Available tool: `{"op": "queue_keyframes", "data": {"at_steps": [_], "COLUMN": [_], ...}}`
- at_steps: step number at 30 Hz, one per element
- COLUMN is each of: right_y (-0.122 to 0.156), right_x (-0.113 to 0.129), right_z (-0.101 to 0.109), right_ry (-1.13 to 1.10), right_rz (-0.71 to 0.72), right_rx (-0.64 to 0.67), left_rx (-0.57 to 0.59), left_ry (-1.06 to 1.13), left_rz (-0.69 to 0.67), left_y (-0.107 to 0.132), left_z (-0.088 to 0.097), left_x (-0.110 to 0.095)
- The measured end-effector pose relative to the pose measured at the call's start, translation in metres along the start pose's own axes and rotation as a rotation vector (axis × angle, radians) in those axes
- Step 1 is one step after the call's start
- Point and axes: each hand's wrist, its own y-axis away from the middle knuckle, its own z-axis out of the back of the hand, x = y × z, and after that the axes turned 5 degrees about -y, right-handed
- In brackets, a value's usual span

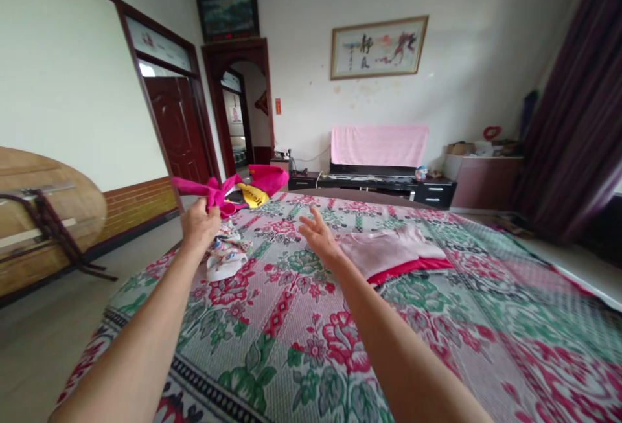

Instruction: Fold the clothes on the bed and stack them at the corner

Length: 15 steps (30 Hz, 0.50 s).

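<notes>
Your left hand (200,223): fingers clamped on magenta garment (270,179); lift clear of floral garment (227,262). Your right hand (319,235): fingers apart, empty.

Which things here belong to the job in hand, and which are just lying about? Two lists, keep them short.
Likely the job:
bright pink garment, in the left hand
printed white garment, beside it
pale pink garment on red cloth, near the open right hand

Likely just about:
round table
pink towel
framed picture
</notes>
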Motion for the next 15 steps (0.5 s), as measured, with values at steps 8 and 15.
{"op": "queue_keyframes", "data": {"at_steps": [8, 15], "right_y": [0.068, 0.074], "right_x": [-0.077, -0.068], "right_z": [0.017, 0.014], "right_ry": [0.406, 0.474], "right_rz": [0.043, 0.166], "right_rx": [0.007, 0.001], "left_rx": [0.529, 0.700], "left_ry": [-0.322, -0.345], "left_rz": [-0.089, -0.156], "left_y": [0.041, 0.061], "left_z": [-0.033, -0.034], "left_x": [0.030, 0.023]}}
